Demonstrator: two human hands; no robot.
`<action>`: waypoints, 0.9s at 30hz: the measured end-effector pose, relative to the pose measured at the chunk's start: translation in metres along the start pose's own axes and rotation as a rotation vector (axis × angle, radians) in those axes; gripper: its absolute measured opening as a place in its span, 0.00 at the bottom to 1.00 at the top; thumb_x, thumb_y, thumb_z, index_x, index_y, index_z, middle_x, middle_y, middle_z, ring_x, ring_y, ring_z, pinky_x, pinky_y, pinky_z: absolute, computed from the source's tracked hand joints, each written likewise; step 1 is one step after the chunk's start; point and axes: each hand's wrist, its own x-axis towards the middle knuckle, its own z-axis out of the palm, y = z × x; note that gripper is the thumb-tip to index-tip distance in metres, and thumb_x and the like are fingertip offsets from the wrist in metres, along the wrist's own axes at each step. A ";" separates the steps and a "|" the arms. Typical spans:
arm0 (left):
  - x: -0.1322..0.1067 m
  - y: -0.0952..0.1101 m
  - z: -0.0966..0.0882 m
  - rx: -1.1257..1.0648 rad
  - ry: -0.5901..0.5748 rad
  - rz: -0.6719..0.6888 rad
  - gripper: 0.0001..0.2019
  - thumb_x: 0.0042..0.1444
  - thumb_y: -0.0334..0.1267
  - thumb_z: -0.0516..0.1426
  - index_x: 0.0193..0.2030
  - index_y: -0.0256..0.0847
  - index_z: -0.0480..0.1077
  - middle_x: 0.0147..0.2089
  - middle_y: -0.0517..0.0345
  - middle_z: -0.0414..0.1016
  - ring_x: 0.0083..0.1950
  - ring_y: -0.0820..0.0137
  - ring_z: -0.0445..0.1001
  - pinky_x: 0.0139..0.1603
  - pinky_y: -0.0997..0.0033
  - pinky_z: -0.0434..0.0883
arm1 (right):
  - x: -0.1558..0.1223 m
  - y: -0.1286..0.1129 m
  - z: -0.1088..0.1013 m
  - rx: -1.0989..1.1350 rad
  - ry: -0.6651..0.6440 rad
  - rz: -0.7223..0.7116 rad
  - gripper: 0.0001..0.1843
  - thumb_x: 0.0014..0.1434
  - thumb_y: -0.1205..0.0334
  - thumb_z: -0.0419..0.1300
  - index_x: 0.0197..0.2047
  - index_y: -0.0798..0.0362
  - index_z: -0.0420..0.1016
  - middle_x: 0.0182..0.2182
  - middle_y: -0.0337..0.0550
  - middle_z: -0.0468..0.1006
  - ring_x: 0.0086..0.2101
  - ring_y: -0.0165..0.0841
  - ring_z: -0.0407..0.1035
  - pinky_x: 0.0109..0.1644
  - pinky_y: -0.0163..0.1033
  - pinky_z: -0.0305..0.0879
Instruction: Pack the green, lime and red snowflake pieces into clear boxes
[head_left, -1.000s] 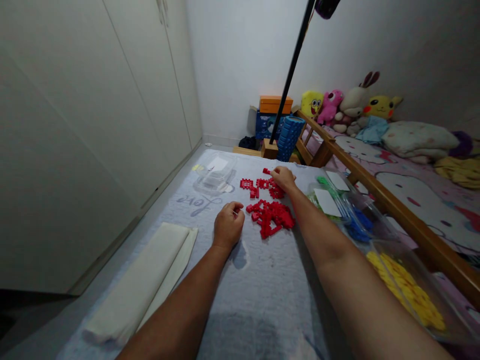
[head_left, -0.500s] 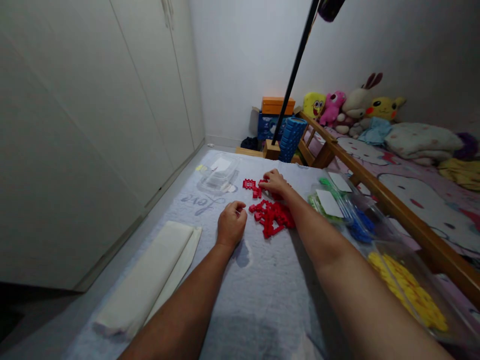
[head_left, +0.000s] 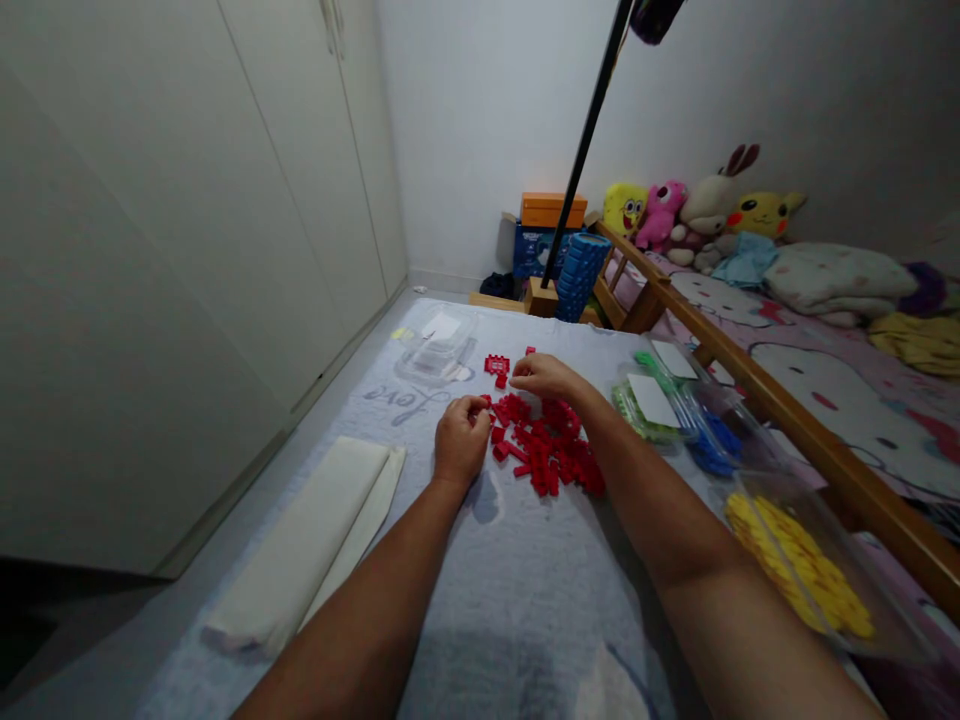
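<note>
A pile of red plastic building pieces [head_left: 551,450] lies loosely spread on the cloth-covered table. My left hand [head_left: 460,440] rests at the pile's left edge, its fingers curled and thumb drawn in beside a few small pieces; whatever it pinches is hidden. Over the far side of the pile is my right hand [head_left: 553,376], fingertips pressed together and pointing left. I cannot make out a piece between them. Just beyond the hands sit a red square frame piece [head_left: 496,364], a small red block [head_left: 501,381] and another red block [head_left: 530,350].
Clear lidded boxes with green pieces [head_left: 651,405], blue pieces [head_left: 716,445] and yellow pieces [head_left: 799,560] line the right side by a wooden bed rail [head_left: 750,370]. An clear plastic container [head_left: 439,345] stands far left. A folded cream cloth [head_left: 315,540] lies near left.
The red pieces are spread wider, toward me and toward my left hand. My right hand has drawn slightly nearer and left, uncovering a block behind it. My left hand has barely shifted.
</note>
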 end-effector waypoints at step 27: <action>-0.006 0.014 0.001 0.333 -0.301 0.163 0.23 0.66 0.42 0.56 0.66 0.38 0.69 0.66 0.44 0.76 0.67 0.56 0.73 0.72 0.50 0.61 | 0.026 0.011 0.003 0.026 0.213 0.231 0.27 0.65 0.57 0.60 0.66 0.53 0.73 0.66 0.54 0.71 0.61 0.46 0.67 0.64 0.49 0.65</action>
